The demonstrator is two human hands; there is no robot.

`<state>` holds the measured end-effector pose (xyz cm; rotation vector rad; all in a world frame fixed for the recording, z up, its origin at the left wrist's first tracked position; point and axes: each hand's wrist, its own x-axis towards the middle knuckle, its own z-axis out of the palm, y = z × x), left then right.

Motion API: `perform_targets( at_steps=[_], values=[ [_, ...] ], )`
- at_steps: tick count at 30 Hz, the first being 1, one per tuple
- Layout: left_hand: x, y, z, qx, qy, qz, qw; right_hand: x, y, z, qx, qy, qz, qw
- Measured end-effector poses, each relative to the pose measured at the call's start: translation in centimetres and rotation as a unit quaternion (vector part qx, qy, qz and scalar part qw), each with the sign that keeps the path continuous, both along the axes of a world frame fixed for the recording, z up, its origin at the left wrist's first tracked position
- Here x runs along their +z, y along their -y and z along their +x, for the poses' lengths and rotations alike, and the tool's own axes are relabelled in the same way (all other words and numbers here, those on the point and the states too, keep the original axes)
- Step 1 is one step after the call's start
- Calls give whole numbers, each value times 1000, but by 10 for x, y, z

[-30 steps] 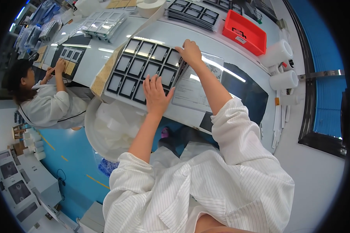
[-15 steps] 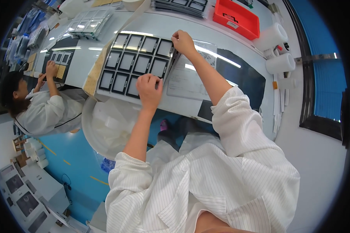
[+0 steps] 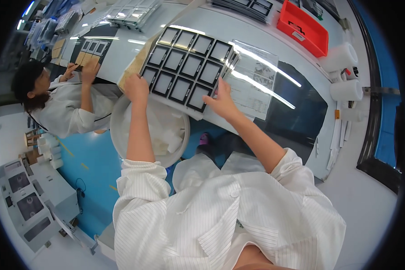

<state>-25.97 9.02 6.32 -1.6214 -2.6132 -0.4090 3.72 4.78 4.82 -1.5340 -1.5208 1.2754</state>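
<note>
A stack of clear sheets with rows of black-framed pale square panels [image 3: 192,65] lies on the worktable in front of me. My left hand [image 3: 136,88] is closed on its near left corner, fingers curled in. My right hand [image 3: 222,100] is at its near right edge, thumb over the top and fingers along the side, gripping it. The sheets' right edges look slightly fanned, so several seem layered. Tan backing paper [image 3: 132,67] runs along the left side of the stack, beside my left hand.
A round white bin [image 3: 184,146] with pale scraps stands below the table edge. Right of the stack lie a clear-covered printed sheet [image 3: 252,96] and a dark mat [image 3: 297,108]. A red tray [image 3: 303,29] and white rolls [image 3: 346,90] sit beyond. A co-worker [image 3: 72,105] works at left.
My left hand has moved from the near right part of the panels to the near left corner. My right hand has come down from the far right corner to the near right edge.
</note>
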Motion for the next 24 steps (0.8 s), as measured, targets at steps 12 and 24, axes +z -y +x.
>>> perform_targets(
  at_steps=[12, 24],
  values=[
    [-4, -37, -65, 3, 144, -45, 989, 4, 12, -34, -23, 100, 1, 995],
    [147, -4, 2, -260, 568, -89, 776, 1, 8, 28, -147, -127, 15, 981]
  ],
)
